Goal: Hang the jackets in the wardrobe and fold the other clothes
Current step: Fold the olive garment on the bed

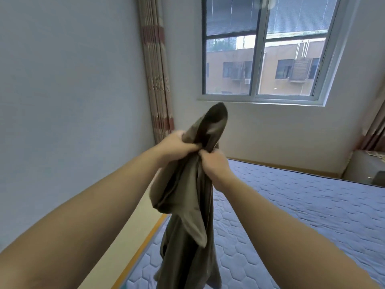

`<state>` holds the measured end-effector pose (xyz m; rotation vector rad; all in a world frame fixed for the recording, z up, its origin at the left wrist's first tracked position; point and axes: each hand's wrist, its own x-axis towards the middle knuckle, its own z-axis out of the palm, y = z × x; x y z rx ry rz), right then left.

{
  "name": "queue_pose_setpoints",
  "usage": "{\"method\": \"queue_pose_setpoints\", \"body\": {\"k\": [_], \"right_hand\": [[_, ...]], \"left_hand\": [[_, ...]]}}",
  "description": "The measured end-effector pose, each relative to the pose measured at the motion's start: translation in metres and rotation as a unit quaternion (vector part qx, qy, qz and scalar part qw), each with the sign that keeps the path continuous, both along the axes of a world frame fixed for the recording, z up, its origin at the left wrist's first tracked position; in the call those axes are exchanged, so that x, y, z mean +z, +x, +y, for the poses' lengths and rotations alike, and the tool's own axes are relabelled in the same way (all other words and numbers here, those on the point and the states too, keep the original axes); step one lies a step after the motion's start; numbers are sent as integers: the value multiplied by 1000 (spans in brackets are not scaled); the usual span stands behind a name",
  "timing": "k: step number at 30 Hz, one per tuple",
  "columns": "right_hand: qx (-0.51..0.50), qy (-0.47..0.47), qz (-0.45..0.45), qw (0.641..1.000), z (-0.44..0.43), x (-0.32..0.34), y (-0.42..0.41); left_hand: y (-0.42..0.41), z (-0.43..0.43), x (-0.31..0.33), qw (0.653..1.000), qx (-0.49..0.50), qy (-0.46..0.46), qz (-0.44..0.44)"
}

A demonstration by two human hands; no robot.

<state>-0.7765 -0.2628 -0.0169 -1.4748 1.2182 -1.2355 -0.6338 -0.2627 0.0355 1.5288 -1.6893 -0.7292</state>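
Observation:
An olive-green garment (187,205) hangs bunched in the air in front of me, over the near-left edge of the bed. My left hand (177,143) grips its upper part from the left. My right hand (214,165) pinches the cloth right beside it, knuckles almost touching the left hand. A loop of fabric sticks up above both hands. The rest of the garment droops down to the frame's lower edge. What kind of garment it is cannot be told. No wardrobe or hanger is in view.
A blue quilted mattress (302,215) fills the lower right. A wall stands close on the left, with a striped curtain (158,80) in the corner. A window (262,49) is ahead, and a grey cabinet (364,170) sits at the far right.

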Motion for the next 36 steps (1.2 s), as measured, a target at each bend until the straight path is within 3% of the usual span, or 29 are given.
{"method": "queue_pose_setpoints", "body": {"k": [2,4,6,8,10,12,15,18,20,23,31,34,36], "right_hand": [[-15,18,-28,999,-1,11,-6],[-42,14,-29,999,-5,19,-12],[-69,12,-23,997,-7,24,-19],[-75,20,-28,997,-7,27,-24],[-68,41,-51,996,-4,27,-28],[-73,54,-64,994,0,25,-33],[-99,70,-60,991,6,16,-46],[-134,88,-75,984,11,7,-66],[-154,107,-77,979,16,1,-79],[-177,136,-67,972,26,-9,-100],[-174,193,-85,962,62,-43,-179],[-143,220,-81,961,73,-51,-206],[-117,245,-60,961,84,-56,-228]], "left_hand": [[3,8,-29,998,29,47,-15],[7,18,-51,981,67,109,-146],[7,31,-67,928,36,244,-279],[-2,46,-79,878,-75,389,-269],[-14,58,-94,863,-168,434,-196],[-29,67,-113,900,-181,383,-107],[-49,66,-136,951,-108,287,43],[-61,59,-142,953,-101,234,162],[-72,58,-142,956,-118,204,177],[-88,50,-157,960,-62,185,203],[-113,60,-154,913,53,207,348],[-123,70,-126,916,-24,251,312],[-130,81,-110,934,-67,277,217]]}}
